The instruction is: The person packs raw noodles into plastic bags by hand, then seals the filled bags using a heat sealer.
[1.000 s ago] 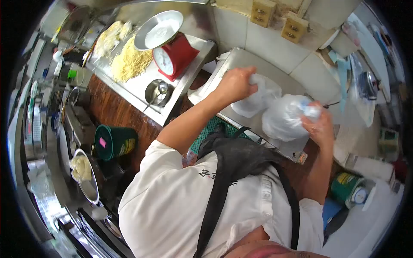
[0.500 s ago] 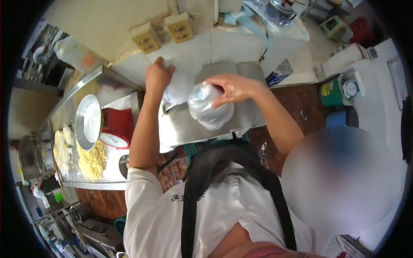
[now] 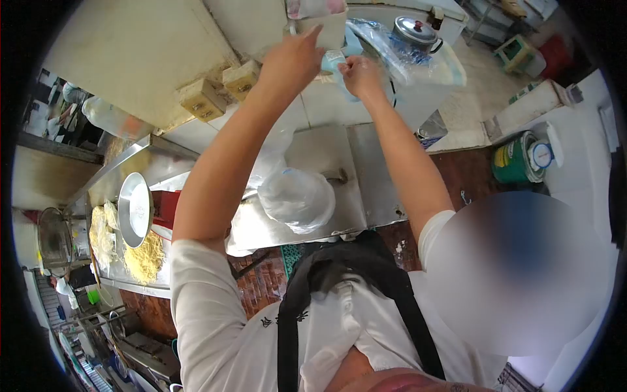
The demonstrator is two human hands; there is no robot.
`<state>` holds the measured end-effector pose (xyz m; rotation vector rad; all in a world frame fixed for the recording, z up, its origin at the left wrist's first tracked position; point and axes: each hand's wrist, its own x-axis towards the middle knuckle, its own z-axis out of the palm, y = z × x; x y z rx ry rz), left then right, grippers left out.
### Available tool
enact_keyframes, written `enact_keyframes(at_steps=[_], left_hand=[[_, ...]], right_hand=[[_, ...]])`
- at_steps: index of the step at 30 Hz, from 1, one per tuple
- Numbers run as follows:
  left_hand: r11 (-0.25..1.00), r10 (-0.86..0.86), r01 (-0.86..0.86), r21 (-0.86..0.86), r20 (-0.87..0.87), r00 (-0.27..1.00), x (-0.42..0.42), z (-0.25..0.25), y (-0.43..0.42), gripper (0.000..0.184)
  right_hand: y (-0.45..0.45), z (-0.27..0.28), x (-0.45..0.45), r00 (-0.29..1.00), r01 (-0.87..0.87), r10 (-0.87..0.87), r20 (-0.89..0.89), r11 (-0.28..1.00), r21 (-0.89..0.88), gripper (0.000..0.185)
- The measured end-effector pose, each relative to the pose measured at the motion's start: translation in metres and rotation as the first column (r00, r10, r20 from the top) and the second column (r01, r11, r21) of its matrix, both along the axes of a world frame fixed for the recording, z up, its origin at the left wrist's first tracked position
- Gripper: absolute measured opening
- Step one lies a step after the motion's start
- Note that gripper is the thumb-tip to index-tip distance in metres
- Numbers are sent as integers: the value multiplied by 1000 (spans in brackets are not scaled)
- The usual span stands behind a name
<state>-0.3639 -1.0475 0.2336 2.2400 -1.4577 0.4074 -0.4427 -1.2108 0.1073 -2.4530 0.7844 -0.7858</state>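
My left hand (image 3: pixel 297 60) is raised over the back ledge, its index finger stretched out beside a cream container (image 3: pixel 320 29); its other fingers are partly hidden. Just right of it, my right hand (image 3: pixel 361 77) has its fingers closed on a piece of light blue plastic (image 3: pixel 334 59) at the ledge's edge. Below them, a filled whitish plastic bag (image 3: pixel 297 199) rests on the metal counter (image 3: pixel 320 147) near my apron. Another clear plastic bag (image 3: pixel 271 153) is behind it, partly covered by my left forearm.
A red scale (image 3: pixel 164 209) with a metal pan (image 3: pixel 136 209) stands left, near a pile of yellow noodles (image 3: pixel 145 258). Switch boxes (image 3: pixel 202 99) jut from the wall. A lidded pot (image 3: pixel 416 31) sits on the back ledge, and a green bucket (image 3: pixel 513 163) is at right.
Both hands have left the plastic bags and moved up to the back ledge. The right hand now grips the light blue plastic. The view has shifted, and the filled bag stands unattended.
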Motion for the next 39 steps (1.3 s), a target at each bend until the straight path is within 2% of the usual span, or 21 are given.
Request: enact_keyframes(at_steps=[1,4,7,8,9,11,12,15,17,18,19,20,22,25,26,29,31,32,35,37,39], left_hand=[[1000,4,-4,-6,48,999,8,-3,-23,33],[1000,5,-5,5,151,989,30,-9,-71,32],[998,15,-26,50,201,979,45,-15,-95,31],[998,42,-54,42,252,967,55,-19,-102,27],[996,68,-82,33,301,951,60,-23,-105,23],[996,69,-82,46,240,968,58,-21,-103,24],[995,72,-84,51,209,975,54,-17,-100,25],[947,-126,113,-300,-26,992,-3,-6,-60,32],[1000,12,-11,7,-155,988,-22,-32,-21,44],[981,45,8,194,-266,963,-21,-47,-2,46],[927,106,44,374,-370,923,-21,-62,12,48],[950,98,118,289,-634,767,-22,-74,17,46],[985,18,159,64,-961,276,-21,-89,25,42],[977,-126,190,-95,-980,157,-8,-107,23,31],[981,-118,169,-90,-980,161,-6,-112,25,28],[991,-100,113,-77,-971,218,-11,-109,33,22],[994,-99,82,-77,-944,314,-20,-95,43,21],[994,-92,82,-65,-923,374,-27,-88,48,22],[995,-87,77,-56,-860,503,-52,-60,65,24],[994,-109,70,-85,-834,541,-67,-42,75,22],[987,-162,89,-135,-840,519,-76,-40,84,24]], right_hand=[[-1,-3,-1,999,-42,42,16,998,39,28],[8,1,-9,990,-134,107,86,893,430,26],[23,2,-18,928,-326,163,335,790,519,26],[33,6,-28,927,-297,98,363,782,547,27],[37,15,-37,941,-291,127,313,773,563,26],[42,21,-53,960,-276,192,202,754,597,25],[46,17,-59,957,-286,193,215,734,616,25],[49,-9,-71,947,-319,188,261,664,677,25],[45,-31,-73,936,-341,152,317,605,719,26],[43,-34,-74,922,-375,141,361,556,742,26],[44,-38,-76,908,-407,133,397,502,763,26],[47,-41,-77,892,-442,130,432,447,778,26],[51,-42,-77,893,-445,188,409,504,740,27],[57,-39,-77,906,-423,226,358,529,736,31],[61,-39,-80,913,-407,229,337,526,747,33],[76,-23,-94,960,-278,191,206,747,604,29],[96,7,-108,925,-173,79,373,958,228,32],[102,20,-114,887,-72,49,460,997,34,34],[107,44,-126,860,-210,339,381,916,-341,35],[116,50,-129,875,-211,322,360,925,-315,34],[120,53,-130,872,-218,322,368,930,-297,32]])
